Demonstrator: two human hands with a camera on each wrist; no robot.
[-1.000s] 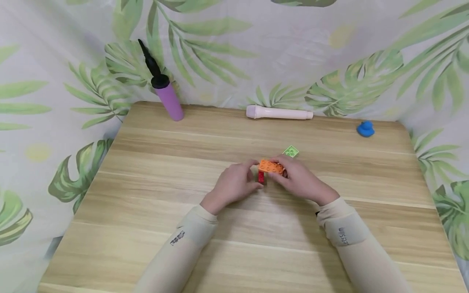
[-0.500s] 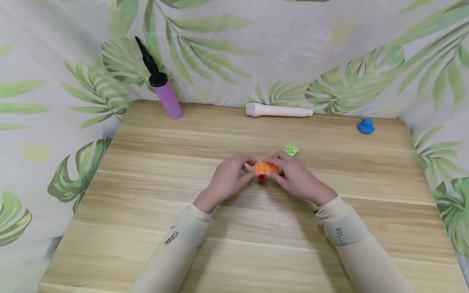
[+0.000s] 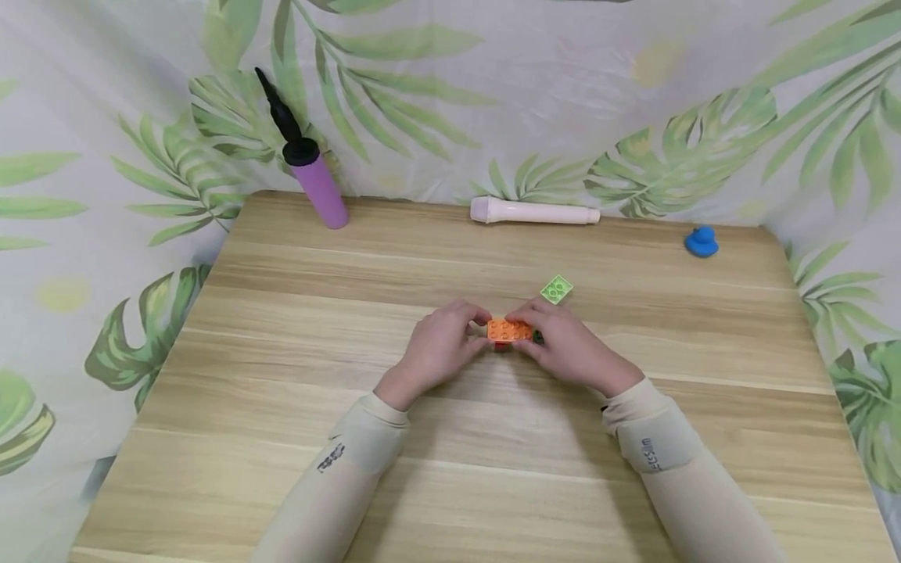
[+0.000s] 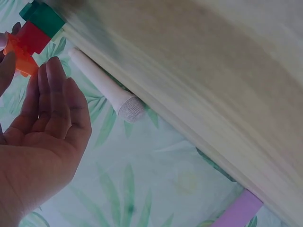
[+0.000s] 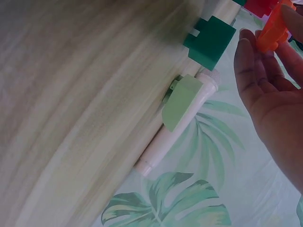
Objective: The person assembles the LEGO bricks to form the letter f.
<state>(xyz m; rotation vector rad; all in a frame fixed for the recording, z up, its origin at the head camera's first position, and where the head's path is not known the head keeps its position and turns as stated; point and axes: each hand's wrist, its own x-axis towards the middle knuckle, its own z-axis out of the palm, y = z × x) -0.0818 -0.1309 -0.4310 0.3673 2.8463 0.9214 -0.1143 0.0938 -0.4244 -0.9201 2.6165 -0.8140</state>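
An orange toy brick, studs upward, sits low over the middle of the table, overlapping a red brick beneath it. My left hand has thumb and fingertips at the brick's left end. From the other side, my right hand pinches its right part. In the left wrist view the orange brick lies against the red brick, with a dark green brick on the table side. The right wrist view shows a dark green brick standing beside my right fingers.
Just behind my right hand lies a light green brick, its hollow side up. Along the table's back edge are a purple pump with a black nozzle, a pale pink microphone and a blue rubber duck. A leaf-print cloth hangs behind.
Both hands have brought the orange brick slightly left and down over the red brick, which it now mostly covers. The left fingers have shifted from around the red brick to the orange brick's end.
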